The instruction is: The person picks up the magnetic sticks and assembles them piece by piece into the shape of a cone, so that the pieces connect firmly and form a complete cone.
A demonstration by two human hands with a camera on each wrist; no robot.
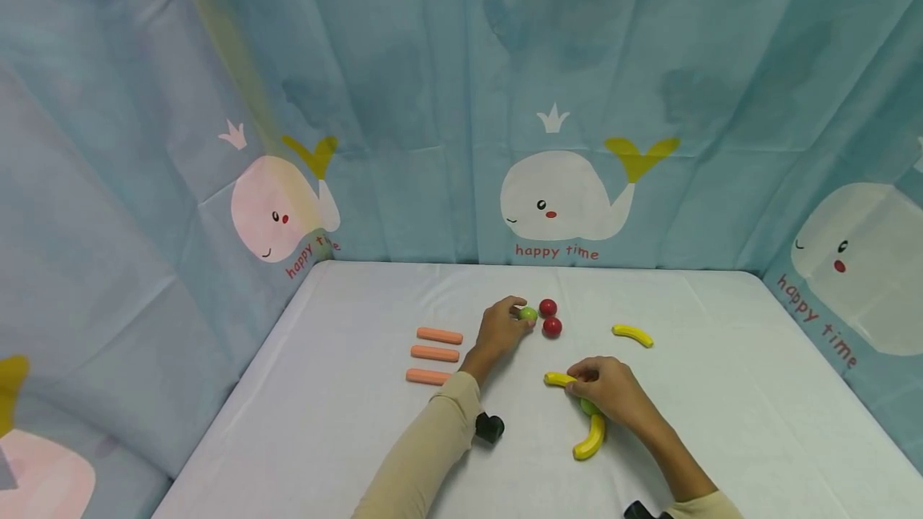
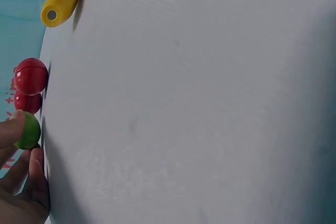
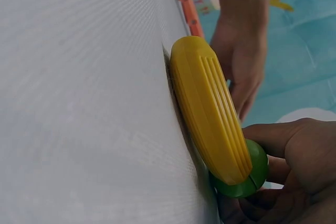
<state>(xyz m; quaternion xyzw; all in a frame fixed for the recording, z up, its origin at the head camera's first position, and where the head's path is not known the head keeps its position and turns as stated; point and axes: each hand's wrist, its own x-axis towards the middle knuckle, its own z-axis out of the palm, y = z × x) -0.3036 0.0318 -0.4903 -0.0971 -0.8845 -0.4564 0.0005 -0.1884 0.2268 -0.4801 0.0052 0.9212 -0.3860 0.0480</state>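
Note:
Beside two red balls [image 1: 552, 327], my left hand [image 1: 499, 328] pinches a small green ball [image 2: 31, 131] between thumb and fingers on the white tabletop. My right hand [image 1: 611, 392] pinches the right end of a yellow toy banana [image 1: 558, 379] lying on the table. A second green ball [image 3: 257, 169] sits just under that hand, partly covered by it. Touching this ball, or very near it, is another yellow toy banana [image 3: 207, 108], which points toward the table's near side.
Several orange-pink sticks [image 1: 435, 353] lie in a row to the left of my left forearm. A third toy banana [image 1: 633, 335] lies at the back right. Blue curtains [image 1: 425, 102] with whale prints stand around the white table [image 1: 303, 423].

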